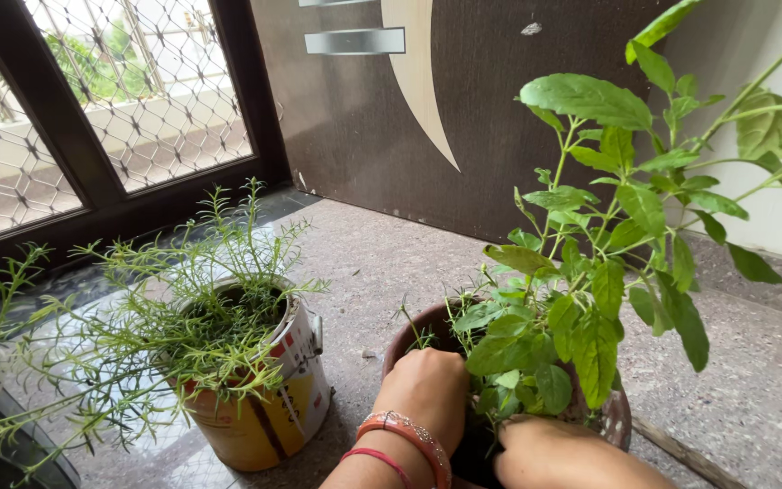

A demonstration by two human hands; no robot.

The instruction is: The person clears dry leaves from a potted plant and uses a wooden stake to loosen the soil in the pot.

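Dark wooden door (500, 109) at the back, metal handle (355, 41) near its top; mesh-covered window (92, 100) to the left. Speckled stone floor (391, 263) under everything.

Broad-leaved green plant (590, 263) on the right, tall and branching, rooted in a brown clay pot (615, 418) standing on the floor just in front of the door. Feathery thin-leaved plant (201, 335) to the left, set in a yellow tin can (269, 421) with a printed label (near the clay pot, not touching it).

Left hand (427, 389) inside the clay pot at its near-left rim, knuckles up, fingers curled down toward the soil; two bangles (406, 435) at the wrist, one orange, one red. Right hand (549, 453) low at the pot's near edge, under the leaves, fingers pointing inward. Grip of either hand impossible to tell: fingertips hidden behind foliage and the rim, possibly pressed into soil.
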